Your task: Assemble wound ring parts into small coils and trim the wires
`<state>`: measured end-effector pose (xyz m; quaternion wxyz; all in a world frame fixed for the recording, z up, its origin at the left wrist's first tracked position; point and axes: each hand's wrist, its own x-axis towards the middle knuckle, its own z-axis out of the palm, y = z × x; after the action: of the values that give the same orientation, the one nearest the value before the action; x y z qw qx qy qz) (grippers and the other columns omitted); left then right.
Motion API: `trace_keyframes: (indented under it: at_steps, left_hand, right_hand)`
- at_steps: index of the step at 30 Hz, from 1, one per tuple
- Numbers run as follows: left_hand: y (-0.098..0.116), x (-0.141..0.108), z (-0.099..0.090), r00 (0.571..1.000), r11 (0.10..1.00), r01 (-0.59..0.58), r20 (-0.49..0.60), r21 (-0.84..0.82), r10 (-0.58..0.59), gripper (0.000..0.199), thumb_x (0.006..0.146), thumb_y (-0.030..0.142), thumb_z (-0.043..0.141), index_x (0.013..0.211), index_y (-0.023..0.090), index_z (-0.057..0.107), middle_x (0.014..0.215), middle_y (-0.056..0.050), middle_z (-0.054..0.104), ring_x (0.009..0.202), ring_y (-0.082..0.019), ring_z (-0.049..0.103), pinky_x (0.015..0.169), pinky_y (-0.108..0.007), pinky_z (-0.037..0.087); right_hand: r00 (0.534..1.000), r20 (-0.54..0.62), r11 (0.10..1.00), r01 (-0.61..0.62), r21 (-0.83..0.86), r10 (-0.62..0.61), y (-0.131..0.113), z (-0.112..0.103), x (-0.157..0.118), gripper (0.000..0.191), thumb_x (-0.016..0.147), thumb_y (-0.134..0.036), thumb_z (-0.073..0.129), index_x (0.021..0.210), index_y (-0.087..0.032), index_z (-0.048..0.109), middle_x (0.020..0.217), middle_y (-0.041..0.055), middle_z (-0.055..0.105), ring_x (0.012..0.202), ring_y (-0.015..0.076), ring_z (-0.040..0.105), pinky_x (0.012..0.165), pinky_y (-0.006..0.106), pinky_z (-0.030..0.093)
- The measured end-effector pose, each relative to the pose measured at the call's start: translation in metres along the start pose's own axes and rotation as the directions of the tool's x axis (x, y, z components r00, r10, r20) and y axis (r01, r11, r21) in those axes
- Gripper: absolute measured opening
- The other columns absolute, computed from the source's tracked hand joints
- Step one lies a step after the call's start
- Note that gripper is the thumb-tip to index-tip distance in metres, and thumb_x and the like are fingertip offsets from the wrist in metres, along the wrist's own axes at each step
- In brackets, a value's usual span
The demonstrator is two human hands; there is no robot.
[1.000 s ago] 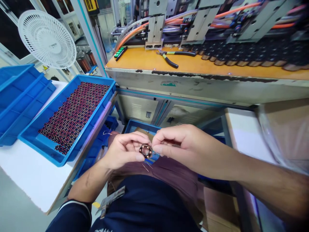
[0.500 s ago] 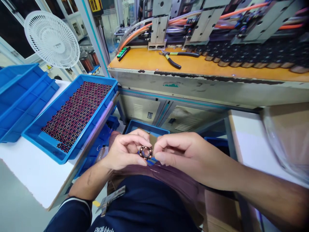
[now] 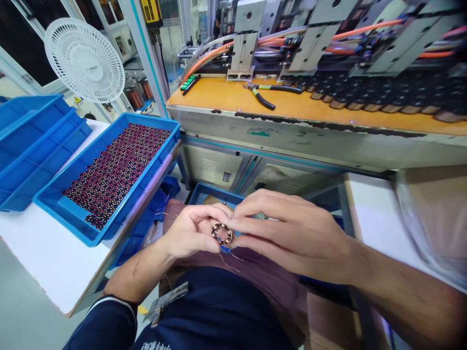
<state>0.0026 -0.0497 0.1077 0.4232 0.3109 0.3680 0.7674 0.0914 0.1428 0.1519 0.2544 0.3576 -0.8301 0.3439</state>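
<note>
The ring [image 3: 221, 235], dark with copper windings, is above the person's lap, its open face toward the camera. The left hand [image 3: 195, 231] holds it from the left, fingers clamped on its rim. The right hand [image 3: 288, 233] is at the ring's right side, fingertips bent in close to its edge — whether they pinch a wire or only touch the ring, I cannot tell. Thin wires [image 3: 235, 255] trail below the ring.

Beyond the ring, partly hidden by the hands, is a blue bin [image 3: 204, 191]. Left of the ring, on a white surface [image 3: 36, 262], lies a blue tray [image 3: 89, 238] of small dark-and-red parts [image 3: 116, 170]; stacked bins [image 3: 32, 150] and a white fan [image 3: 87, 63] are farther left. Beyond the ring, higher up, pliers [image 3: 260, 95] lie open on an orange surface [image 3: 219, 97] — dark, copper-based parts [image 3: 375, 95] are lined up to their right.
</note>
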Motion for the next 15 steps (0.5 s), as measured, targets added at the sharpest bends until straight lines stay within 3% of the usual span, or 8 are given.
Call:
trace_keyframes:
  at_steps: [4, 9, 15]
  left_hand:
    - [0.0002, -0.0019, -0.0008, 1.0, 1.0, 0.023, 0.002, -0.013, -0.023, 0.033, 0.065, 0.027, 0.089, 0.095, 0.022, 0.077, 0.093, -0.002, 0.062, 0.076, -0.01, 0.062, 0.067, -0.019, 0.052]
    - [-0.0008, -0.0018, -0.0039, 1.0, 1.0, 0.017, -0.009, 0.019, -0.017, 0.033, 0.066, 0.027, 0.088, 0.096, 0.02, 0.077, 0.094, -0.002, 0.062, 0.076, -0.01, 0.063, 0.07, -0.021, 0.053]
    - [0.0011, 0.0013, -0.0057, 0.999, 0.999, -0.01, -0.039, 0.049, 0.012, 0.032, 0.065, 0.021, 0.088, 0.095, 0.02, 0.078, 0.095, -0.003, 0.063, 0.079, -0.01, 0.063, 0.072, -0.021, 0.052]
  right_hand:
    - [1.0, -0.012, 1.0, 0.026, 0.001, -0.026, 0.0023, 0.0013, 0.0031, 0.011, 0.097, -0.013, 0.061, 0.107, -0.012, 0.065, 0.099, 0.0075, 0.065, 0.088, 0.0153, 0.058, 0.079, 0.027, 0.049]
    - [0.999, -0.032, 0.998, 0.03, -0.06, -0.032, 0.0022, 0.0015, 0.0045, 0.011, 0.097, -0.01, 0.057, 0.1, -0.014, 0.066, 0.093, 0.0061, 0.066, 0.083, 0.0143, 0.058, 0.074, 0.026, 0.049]
    - [0.991, -0.101, 0.994, -0.083, 0.076, 0.09, -0.0004, 0.0101, 0.0013, 0.014, 0.095, -0.007, 0.058, 0.101, -0.017, 0.067, 0.09, 0.0048, 0.068, 0.082, 0.0138, 0.062, 0.075, 0.026, 0.051]
